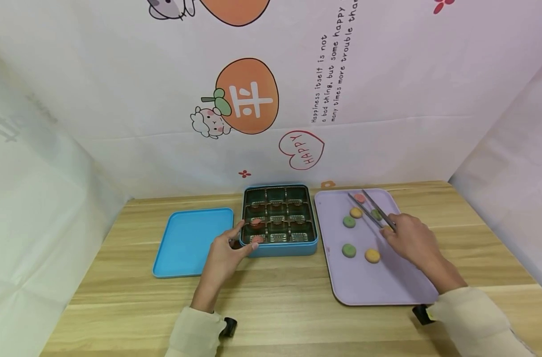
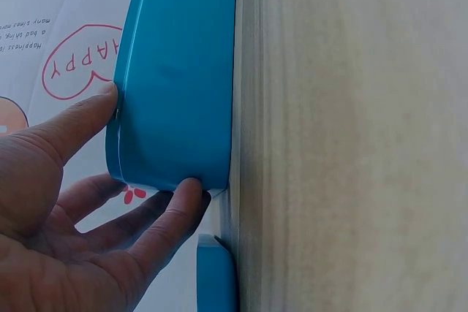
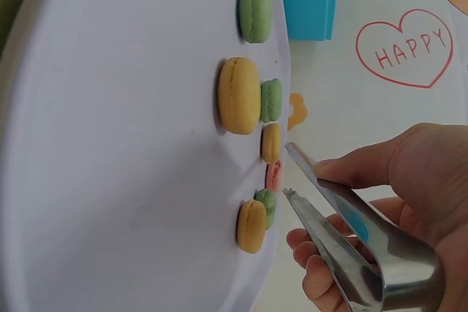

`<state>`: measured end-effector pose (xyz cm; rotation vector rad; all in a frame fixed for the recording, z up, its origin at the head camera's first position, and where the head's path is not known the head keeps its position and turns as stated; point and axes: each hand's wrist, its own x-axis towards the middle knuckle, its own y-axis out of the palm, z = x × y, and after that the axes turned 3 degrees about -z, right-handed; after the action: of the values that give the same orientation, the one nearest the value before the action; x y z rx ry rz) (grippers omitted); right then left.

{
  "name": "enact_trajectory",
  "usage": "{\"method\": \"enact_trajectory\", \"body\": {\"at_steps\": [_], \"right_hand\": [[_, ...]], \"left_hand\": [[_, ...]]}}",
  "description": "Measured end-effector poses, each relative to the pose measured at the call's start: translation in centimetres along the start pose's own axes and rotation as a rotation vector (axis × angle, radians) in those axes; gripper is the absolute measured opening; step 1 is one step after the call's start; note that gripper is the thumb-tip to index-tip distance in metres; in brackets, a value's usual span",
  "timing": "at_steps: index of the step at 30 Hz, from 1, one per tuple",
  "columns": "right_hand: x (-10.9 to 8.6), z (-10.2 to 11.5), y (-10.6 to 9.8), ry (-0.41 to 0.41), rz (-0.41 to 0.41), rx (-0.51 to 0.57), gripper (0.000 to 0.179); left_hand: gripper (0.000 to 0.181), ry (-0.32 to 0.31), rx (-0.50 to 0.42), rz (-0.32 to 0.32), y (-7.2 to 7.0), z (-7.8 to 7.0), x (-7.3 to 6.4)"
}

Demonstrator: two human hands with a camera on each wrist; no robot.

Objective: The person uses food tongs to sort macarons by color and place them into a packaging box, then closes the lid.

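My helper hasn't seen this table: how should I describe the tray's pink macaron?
Find the lilac tray right of the blue box. The pink macaron lies near the tray's far edge, beyond the green macarons and yellow macarons. No other on the tray is pink.

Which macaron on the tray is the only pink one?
The farthest macaron, near the far edge of the tray; the others are green macarons and yellow macarons.

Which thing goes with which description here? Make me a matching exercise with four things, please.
1. box
2. tongs
3. tray
4. lid

A. purple
B. left of the box, on the table
C. held at a corner by the left hand
D. in the right hand

Pairs: 1-C, 2-D, 3-A, 4-B.
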<state>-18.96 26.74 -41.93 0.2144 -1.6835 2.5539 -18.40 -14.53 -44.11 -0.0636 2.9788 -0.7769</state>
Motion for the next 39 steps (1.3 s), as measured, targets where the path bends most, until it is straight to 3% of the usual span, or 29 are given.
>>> {"method": "enact_trajectory", "body": {"at_steps": [19,39], "right_hand": [[0.54,-0.03,0.44,0.048,0.054,0.011,0.023],[0.53,0.35,0.35,0.023,0.073,0.019,0.026]], "left_hand": [[0.073,0.005,0.007,0.003,0.03,0.07,0.06],[0.072,0.006,-0.012,0.013,-0.01,0.0,0.0]]}}
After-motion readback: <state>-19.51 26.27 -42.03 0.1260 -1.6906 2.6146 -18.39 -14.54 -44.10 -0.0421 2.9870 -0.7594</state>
